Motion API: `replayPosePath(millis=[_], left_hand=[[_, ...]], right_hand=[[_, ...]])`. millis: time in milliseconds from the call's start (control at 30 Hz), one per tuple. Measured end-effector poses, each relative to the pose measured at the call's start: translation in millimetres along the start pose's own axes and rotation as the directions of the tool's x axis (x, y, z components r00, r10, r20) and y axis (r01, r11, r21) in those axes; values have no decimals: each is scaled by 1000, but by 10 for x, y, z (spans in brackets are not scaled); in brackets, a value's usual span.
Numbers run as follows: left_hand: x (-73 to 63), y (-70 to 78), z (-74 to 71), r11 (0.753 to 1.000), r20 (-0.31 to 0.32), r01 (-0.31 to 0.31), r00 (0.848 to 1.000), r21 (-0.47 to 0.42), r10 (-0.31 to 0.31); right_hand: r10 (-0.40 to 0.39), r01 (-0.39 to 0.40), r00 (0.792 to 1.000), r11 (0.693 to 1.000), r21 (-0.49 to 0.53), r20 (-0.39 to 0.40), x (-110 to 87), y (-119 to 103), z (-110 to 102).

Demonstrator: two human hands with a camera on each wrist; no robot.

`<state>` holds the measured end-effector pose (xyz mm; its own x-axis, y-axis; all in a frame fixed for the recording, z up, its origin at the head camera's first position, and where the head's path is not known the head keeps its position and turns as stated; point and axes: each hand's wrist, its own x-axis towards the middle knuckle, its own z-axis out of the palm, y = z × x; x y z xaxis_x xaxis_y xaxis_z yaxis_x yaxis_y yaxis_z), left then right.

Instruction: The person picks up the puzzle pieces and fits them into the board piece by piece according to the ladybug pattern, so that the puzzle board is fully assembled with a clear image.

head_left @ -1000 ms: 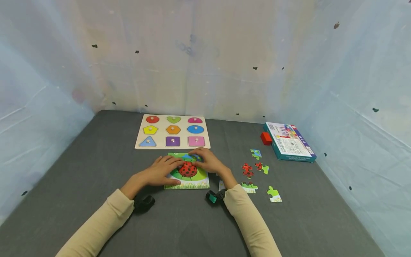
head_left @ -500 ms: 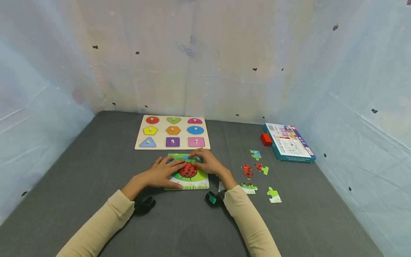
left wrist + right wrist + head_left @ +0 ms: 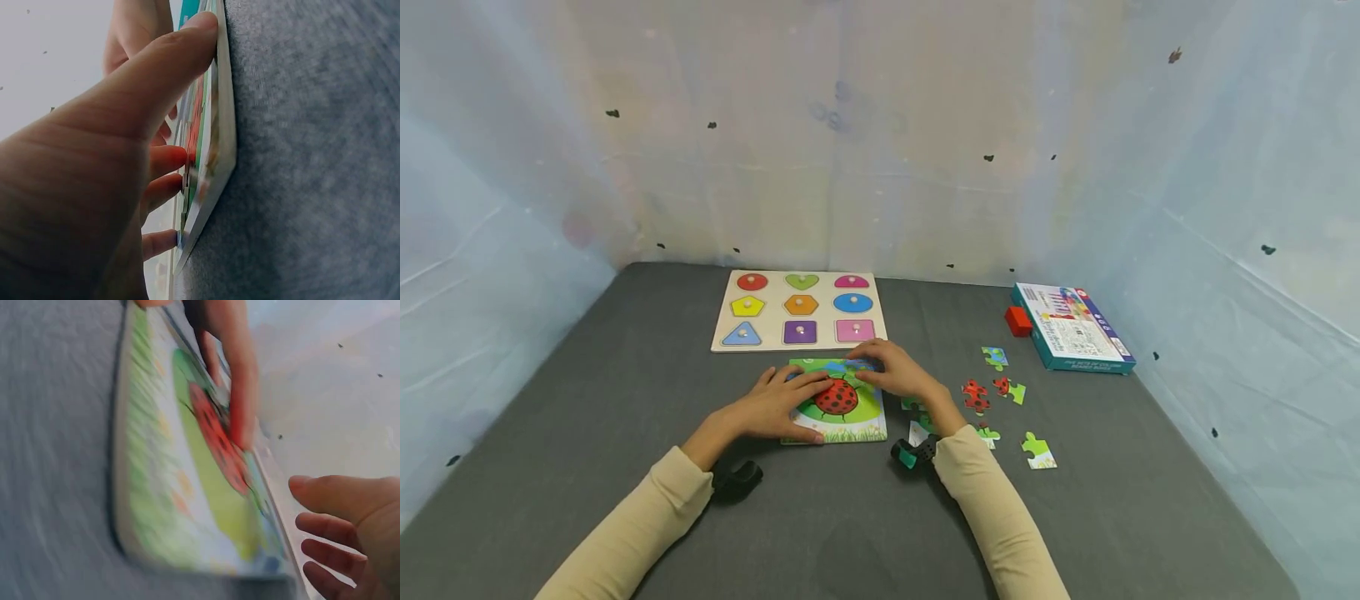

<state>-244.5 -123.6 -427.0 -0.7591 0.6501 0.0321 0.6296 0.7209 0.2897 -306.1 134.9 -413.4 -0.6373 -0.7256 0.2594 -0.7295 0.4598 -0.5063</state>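
Observation:
A ladybug picture board point(image 3: 850, 421) with a grass border lies flat on the grey table. My left hand point(image 3: 775, 406) rests on its left side; the fingers spread across the picture and the thumb point(image 3: 169, 62) touches the near edge. My right hand point(image 3: 895, 371) is over the board's far right corner. Seen from the right wrist, its fingers point(image 3: 331, 531) are loosely bent, stand apart from the board and hold nothing. The ladybug point(image 3: 219, 434) shows between the hands, while the picture's upper left part is partly under the left fingers.
Behind the board lies a wooden shape puzzle point(image 3: 775, 337) with knobbed pieces. Several loose jigsaw pieces, among them a red one point(image 3: 976, 397) and a green-white one point(image 3: 1038, 451), lie to the right. Farther right are a red block point(image 3: 1018, 322) and a flat box point(image 3: 1072, 329).
My right hand has lifted a little and shifted right, off the board's picture. More loose pieces show beside the right wrist. The left hand stays on the board.

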Motion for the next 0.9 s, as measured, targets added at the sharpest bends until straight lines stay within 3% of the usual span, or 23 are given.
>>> replayPosePath(millis=[267, 633, 767, 900], left_hand=[[-19, 6, 5, 1000, -16, -9, 1000, -15, 9], [1, -8, 10, 1000, -16, -6, 1000, -17, 6], [7, -15, 10, 1000, -23, -9, 1000, -7, 9], [9, -18, 18, 1000, -12, -4, 1000, -5, 4]], right_hand=[[114, -107, 983, 993, 51, -147, -289, 194, -354], [260, -250, 912, 966, 73, -318, -785, 382, -844], [323, -305, 881, 946, 107, -344, -939, 429, -937], [366, -345, 864, 931, 124, -346, -1072, 502, -961]])
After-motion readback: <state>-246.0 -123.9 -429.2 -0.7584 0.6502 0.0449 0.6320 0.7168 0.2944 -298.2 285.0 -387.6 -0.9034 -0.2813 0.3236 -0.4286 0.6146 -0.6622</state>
